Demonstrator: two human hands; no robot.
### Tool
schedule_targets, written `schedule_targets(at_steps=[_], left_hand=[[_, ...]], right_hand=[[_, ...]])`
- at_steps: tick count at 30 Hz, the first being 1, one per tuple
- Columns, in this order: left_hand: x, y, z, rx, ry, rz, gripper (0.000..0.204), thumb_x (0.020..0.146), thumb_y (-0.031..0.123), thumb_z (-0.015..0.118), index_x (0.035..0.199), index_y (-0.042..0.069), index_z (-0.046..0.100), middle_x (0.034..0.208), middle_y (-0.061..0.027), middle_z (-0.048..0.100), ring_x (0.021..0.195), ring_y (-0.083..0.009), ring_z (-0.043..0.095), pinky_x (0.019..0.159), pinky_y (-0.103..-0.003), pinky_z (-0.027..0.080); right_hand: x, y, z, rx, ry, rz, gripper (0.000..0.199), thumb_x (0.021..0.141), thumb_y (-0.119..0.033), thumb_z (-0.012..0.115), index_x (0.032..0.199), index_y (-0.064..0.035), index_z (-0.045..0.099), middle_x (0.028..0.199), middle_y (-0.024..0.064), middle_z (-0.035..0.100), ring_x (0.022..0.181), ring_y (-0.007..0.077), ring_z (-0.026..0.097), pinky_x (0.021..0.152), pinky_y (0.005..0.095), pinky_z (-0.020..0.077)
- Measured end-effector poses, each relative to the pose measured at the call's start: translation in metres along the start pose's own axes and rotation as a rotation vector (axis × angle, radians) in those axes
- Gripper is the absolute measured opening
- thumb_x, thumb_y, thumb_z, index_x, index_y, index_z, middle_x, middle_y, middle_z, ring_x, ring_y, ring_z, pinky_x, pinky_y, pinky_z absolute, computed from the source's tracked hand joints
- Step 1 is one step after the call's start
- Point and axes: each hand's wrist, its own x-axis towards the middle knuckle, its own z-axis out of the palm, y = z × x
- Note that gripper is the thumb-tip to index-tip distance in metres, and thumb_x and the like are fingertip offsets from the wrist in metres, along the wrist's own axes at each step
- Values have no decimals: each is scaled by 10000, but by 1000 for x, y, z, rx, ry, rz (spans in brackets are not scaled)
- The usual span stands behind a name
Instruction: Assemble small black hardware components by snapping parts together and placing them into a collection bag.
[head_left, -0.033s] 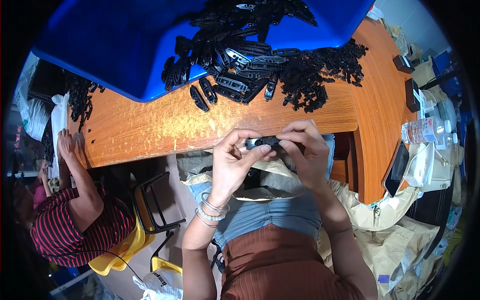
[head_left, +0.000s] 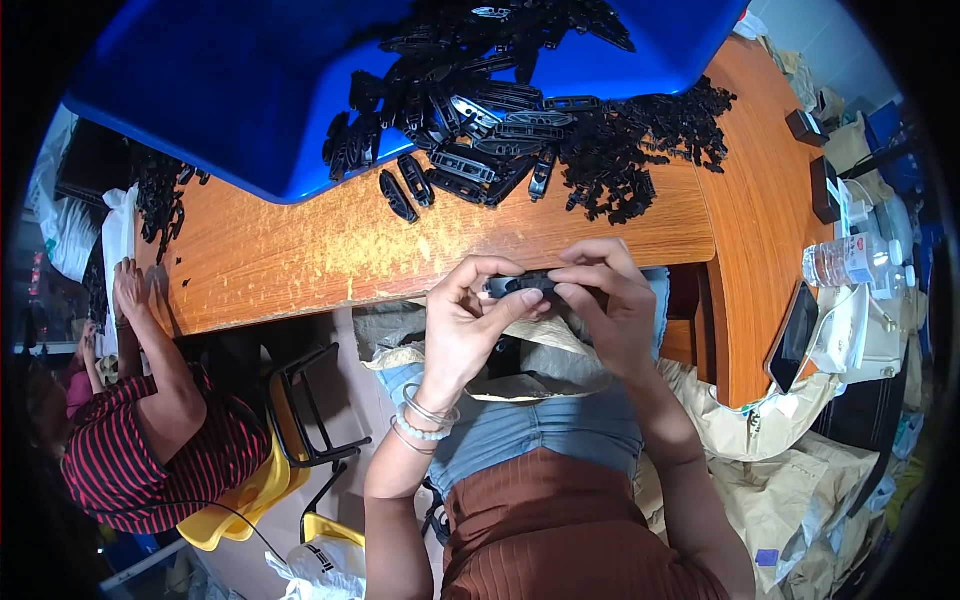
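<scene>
Between my two hands, just past the table's front edge, is a small black plastic part (head_left: pixel 520 287). My left hand (head_left: pixel 470 312) pinches one end of it with thumb and index finger. The thumb and fingers of my right hand (head_left: pixel 608 295) close on its other end. Fingers cover much of the part, so its full shape is hidden. Below my hands an open paper-lined sack (head_left: pixel 560 375) lies over my lap. Beyond them, long black plastic housings (head_left: pixel 465 165) lie heaped on the table, beside a pile of small black pieces (head_left: pixel 615 165).
A large blue bin (head_left: pixel 290 150) with more black parts tips toward the wooden table (head_left: pixel 300 255). At the right are a water bottle (head_left: pixel 850 262) and a phone (head_left: pixel 793 337). A person in a striped shirt (head_left: pixel 165 450) works on the left, near a yellow chair (head_left: pixel 245 495).
The fingers of both hands have shifted slightly around the black part, and it has turned a little, showing less of its shiny side. Nothing else has visibly moved.
</scene>
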Motion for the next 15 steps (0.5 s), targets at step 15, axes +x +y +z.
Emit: schedule_targets(at_steps=[15], left_hand=[[10, 3, -41, 350, -122, -59, 188, 879, 142, 595, 998, 4, 642, 762, -52, 664, 739, -99, 640, 623, -220, 488]], right_hand=[[-5, 7, -10, 180, -367, 423, 182, 821, -77, 635, 978, 15, 640, 676, 44, 623, 639, 78, 588, 579, 206, 451]])
